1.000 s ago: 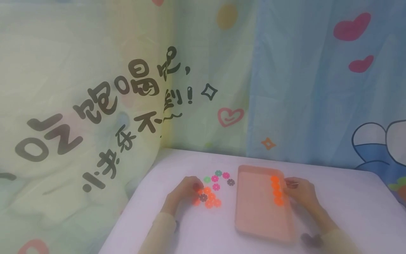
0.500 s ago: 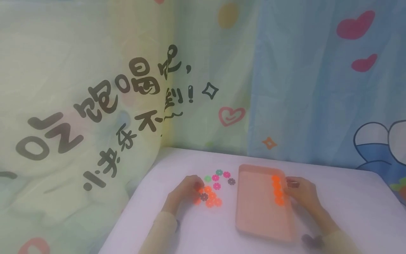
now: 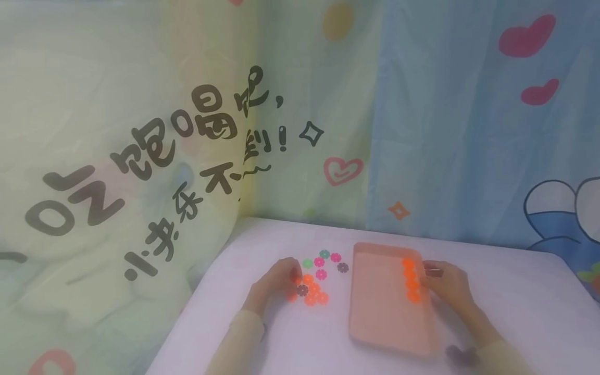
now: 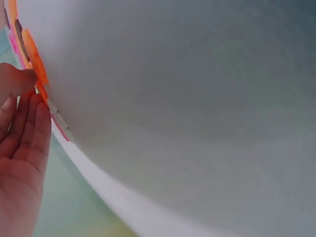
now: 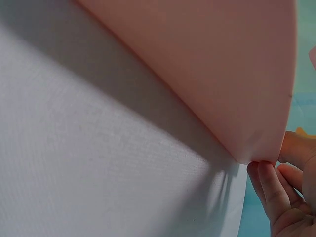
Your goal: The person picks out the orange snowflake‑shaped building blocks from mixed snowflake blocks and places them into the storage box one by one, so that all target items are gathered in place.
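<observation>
My left hand [image 3: 280,275] is at the left side of a pile of orange slotted, flower-shaped discs [image 3: 311,291] on the white table. In the left wrist view its thumb and fingertips close on the edge of an orange disc [image 4: 37,57]; how firmly is hidden. A dark disc [image 3: 302,290] lies on the pile. My right hand [image 3: 445,278] pinches the right rim of a pink tray [image 3: 375,312], thumb and fingers on either side of the edge in the right wrist view. Inside the tray, a column of orange discs [image 3: 411,281] runs along the right wall.
Behind the pile lie loose discs: pink [image 3: 321,274], light green [image 3: 307,263], teal [image 3: 324,254] and dark grey [image 3: 343,267]. The white table [image 3: 290,344] ends at a printed curtain [image 3: 323,203] at the back and left.
My left hand shifts very slightly at the pile's edge. The right hand stays on the tray rim; the tray and discs keep their places. The head view drifts a little.
</observation>
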`<state>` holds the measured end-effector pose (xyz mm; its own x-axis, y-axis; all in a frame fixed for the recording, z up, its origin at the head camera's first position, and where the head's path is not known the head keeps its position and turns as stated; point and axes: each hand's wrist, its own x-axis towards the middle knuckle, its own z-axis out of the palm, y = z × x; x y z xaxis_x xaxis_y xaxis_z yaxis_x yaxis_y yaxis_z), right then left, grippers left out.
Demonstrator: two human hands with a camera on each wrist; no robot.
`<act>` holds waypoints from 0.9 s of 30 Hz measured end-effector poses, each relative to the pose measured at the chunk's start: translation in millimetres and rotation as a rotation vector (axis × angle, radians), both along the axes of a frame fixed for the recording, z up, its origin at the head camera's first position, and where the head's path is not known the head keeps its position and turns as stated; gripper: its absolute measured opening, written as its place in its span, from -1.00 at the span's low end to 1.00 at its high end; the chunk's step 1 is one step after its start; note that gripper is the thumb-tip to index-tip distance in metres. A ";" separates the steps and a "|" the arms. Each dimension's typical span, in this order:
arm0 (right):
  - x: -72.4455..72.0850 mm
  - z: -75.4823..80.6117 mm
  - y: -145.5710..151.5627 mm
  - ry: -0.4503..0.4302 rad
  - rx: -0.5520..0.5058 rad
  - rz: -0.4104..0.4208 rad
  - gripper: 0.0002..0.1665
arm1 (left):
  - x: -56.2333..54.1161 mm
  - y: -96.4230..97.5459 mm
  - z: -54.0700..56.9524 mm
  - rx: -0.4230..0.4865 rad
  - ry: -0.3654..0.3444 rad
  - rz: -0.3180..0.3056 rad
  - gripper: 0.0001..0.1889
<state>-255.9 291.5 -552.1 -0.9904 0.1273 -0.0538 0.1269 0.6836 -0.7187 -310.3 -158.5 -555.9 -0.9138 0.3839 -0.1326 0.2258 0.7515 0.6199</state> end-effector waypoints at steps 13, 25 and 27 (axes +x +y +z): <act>-0.6 -2.6 1.8 -0.012 -0.010 -0.002 -0.25 | 4.4 2.7 11.7 -0.055 0.025 0.000 -0.68; 3.0 2.9 -0.4 -0.014 -0.022 0.005 -0.24 | 2.2 10.7 6.4 -0.066 0.011 0.007 -0.60; 2.7 3.4 -0.2 -0.009 -0.018 0.010 -0.26 | 1.9 11.1 6.2 -0.070 0.019 0.005 -0.60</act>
<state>-253.2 291.3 -548.6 -0.9911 0.1161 -0.0649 0.1265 0.6722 -0.7295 -308.4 -147.4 -549.7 -0.9183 0.3698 -0.1416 0.2331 0.7940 0.5614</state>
